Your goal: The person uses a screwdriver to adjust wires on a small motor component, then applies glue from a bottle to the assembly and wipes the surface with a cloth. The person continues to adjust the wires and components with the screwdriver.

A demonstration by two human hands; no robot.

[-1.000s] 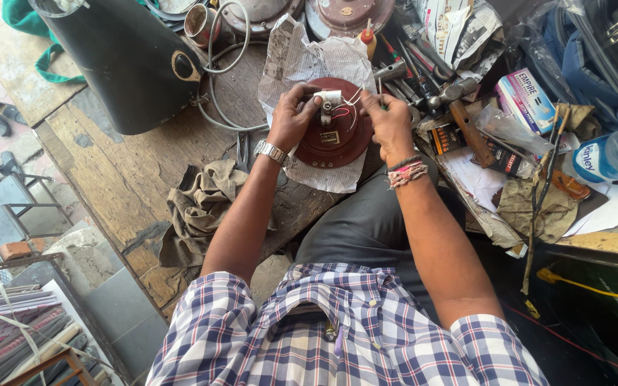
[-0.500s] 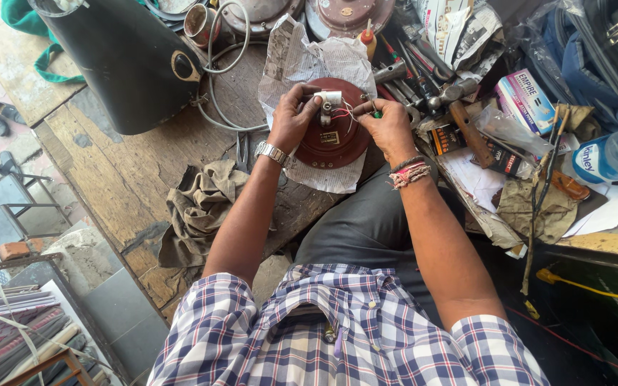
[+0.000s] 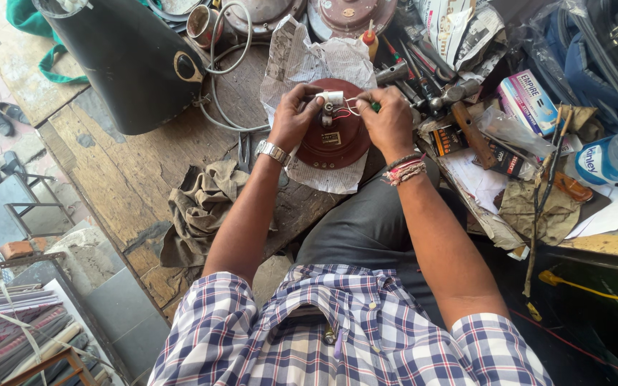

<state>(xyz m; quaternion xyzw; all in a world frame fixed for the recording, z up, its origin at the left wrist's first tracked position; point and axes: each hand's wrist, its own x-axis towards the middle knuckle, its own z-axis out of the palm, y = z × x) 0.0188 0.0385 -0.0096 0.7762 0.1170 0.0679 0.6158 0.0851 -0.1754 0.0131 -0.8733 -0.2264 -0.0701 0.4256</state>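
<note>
We see the small white cylinder (image 3: 332,97) lying crosswise atop the round red-brown disc (image 3: 334,136), left hand (image 3: 293,114) pinching its left end, right hand (image 3: 384,118) closed on a green-handled tool (image 3: 375,106) at its wires.

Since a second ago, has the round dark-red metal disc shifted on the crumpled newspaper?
No. The round dark-red metal disc sits in the same spot on the crumpled newspaper, both hands on it.

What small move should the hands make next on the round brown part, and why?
Probably steady the white piece with the left hand while the right hand works the wires: both hands already meet there, above the brown disc.
</note>
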